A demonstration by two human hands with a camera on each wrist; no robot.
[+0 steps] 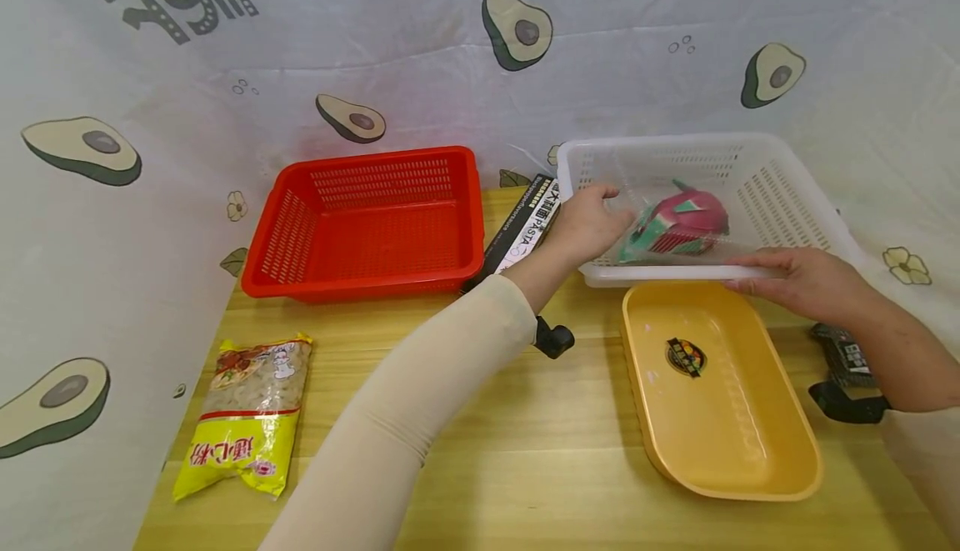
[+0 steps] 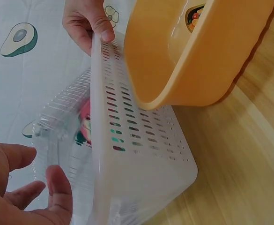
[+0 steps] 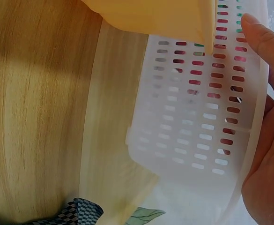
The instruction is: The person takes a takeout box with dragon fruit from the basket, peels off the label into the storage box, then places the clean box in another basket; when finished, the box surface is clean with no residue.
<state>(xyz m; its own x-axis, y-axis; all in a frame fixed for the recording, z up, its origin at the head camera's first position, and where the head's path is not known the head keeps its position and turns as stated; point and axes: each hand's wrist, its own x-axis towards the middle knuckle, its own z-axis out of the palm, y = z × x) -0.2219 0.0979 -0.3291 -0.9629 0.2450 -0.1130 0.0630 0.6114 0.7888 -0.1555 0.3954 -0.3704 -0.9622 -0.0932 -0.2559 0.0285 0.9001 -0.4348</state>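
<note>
A white perforated basket [image 1: 806,192] stands at the back right. Inside lie a pink rounded item [image 1: 697,211] with green-and-white parts and a clear ribbed plastic container [image 2: 57,136]. My left hand [image 1: 588,226] reaches over the basket's left side. Its thumb and fingers [image 2: 57,187] are spread, close to the clear container, with nothing held between them. My right hand [image 1: 813,284] grips the basket's front rim, thumb [image 3: 258,35] on the outer wall and the other fingers over the inside. A yellow-orange tray [image 1: 720,418] stands right in front of the basket, overlapping its wall in both wrist views.
A red basket [image 1: 382,238] stands at the back left. Between the baskets lies a black-and-white pasta box [image 1: 525,226], partly behind my left arm. A yellow macaroni bag [image 1: 251,418] lies at the left. A dark patterned item [image 1: 847,355] is by my right forearm.
</note>
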